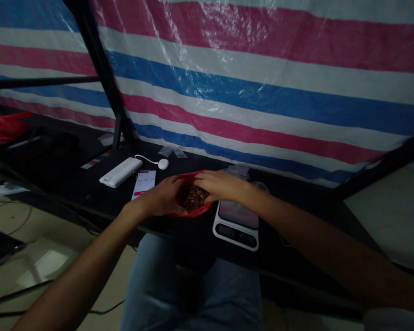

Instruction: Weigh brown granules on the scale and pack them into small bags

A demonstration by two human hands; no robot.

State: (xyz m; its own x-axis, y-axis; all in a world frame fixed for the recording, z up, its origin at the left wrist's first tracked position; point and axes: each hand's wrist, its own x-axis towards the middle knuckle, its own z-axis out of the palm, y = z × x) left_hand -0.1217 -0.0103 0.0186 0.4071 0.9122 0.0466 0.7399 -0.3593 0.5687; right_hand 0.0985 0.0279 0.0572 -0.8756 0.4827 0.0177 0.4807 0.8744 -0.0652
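Two forearms (93,257) angled inward, left hand (165,195) grasping red bag (199,212), right hand (219,185) curled over its mouth, right grip unclear

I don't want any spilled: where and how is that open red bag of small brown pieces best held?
Probably by the left and right rim of the soft-looking red bag, one hand from each side: its mouth faces up, loose brown pieces showing inside. The left hand and right hand are at those sides; the flat white scale sits close on the right.
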